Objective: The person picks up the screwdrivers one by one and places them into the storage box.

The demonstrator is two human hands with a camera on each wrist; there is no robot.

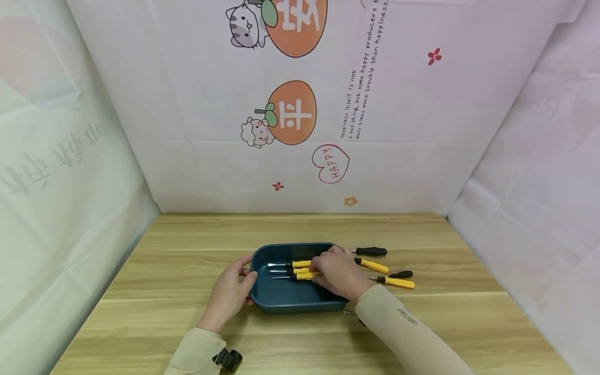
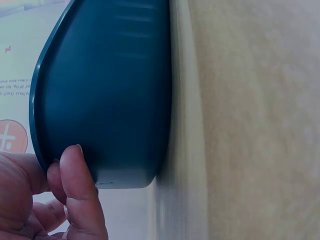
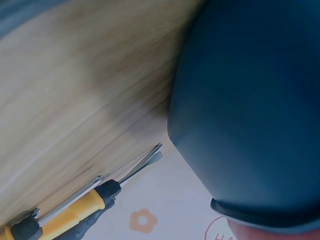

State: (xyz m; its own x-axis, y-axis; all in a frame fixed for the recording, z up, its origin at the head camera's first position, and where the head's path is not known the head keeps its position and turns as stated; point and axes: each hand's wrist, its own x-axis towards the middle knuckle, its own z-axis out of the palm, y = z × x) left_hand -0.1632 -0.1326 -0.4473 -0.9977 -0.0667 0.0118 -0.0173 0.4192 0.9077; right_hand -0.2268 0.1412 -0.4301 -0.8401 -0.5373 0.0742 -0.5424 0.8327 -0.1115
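**Both hands at the blue tray of screwdrivers**

A dark blue tray (image 1: 281, 299) sits on the wooden bench (image 1: 164, 260), toward 6 o'clock of its middle. The left hand (image 1: 230, 291) grips the tray's rim at 9 o'clock, thumb over the edge and fingers (image 2: 75, 185) curled against the outer wall. The right hand (image 1: 338, 273) reaches in from 3 o'clock, its fingers curled down over the yellow handles of the screwdrivers in the tray (image 1: 300, 271), whose metal shafts point toward 9 o'clock. Whether that grip truly pinches a handle I cannot tell.

At 3 o'clock of the tray, just beside it on the bench, lie loose screwdrivers: a black-handled one (image 1: 371, 251), a yellow-handled one (image 1: 373, 266), a further black one (image 1: 400, 274) and a further yellow one (image 1: 396, 283).
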